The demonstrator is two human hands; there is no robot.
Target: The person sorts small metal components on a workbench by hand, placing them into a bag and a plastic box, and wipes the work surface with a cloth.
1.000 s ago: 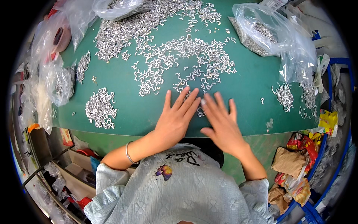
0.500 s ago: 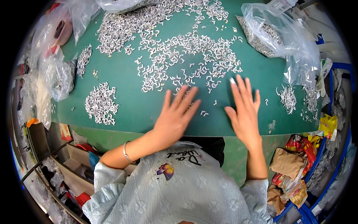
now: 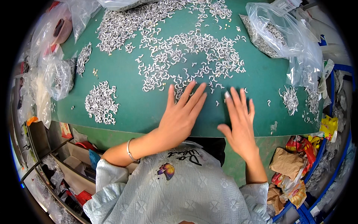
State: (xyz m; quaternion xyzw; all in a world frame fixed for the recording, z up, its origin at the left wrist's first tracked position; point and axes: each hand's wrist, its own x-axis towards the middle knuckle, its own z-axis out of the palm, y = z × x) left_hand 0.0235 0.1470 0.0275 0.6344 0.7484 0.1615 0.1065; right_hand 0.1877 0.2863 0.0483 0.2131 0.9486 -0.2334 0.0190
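Observation:
Many small silvery, crescent-shaped pieces (image 3: 164, 56) lie loosely spread over the green tabletop (image 3: 149, 112). My left hand (image 3: 182, 114) lies palm down at the near edge of this spread, fingers apart, with a few pieces around and partly under its fingertips. To its right, my right hand (image 3: 238, 123) is also palm down with fingers stretched out, close to a few stray pieces. Neither hand grips anything; what lies beneath the palms is hidden. A separate heap of crescent pieces (image 3: 101, 103) sits left of my left hand.
A denser pile (image 3: 119, 31) spreads at the far left. Smaller heaps (image 3: 289, 100) lie on the right. Clear plastic bags with pieces stand at the far right (image 3: 264, 37) and left (image 3: 61, 78). Below the table's near edge are a paper bag (image 3: 286, 162) and cardboard boxes (image 3: 76, 175).
My right hand has moved nearer and to the left, closer to my left hand. My left hand has shifted slightly right, its fingers still spread.

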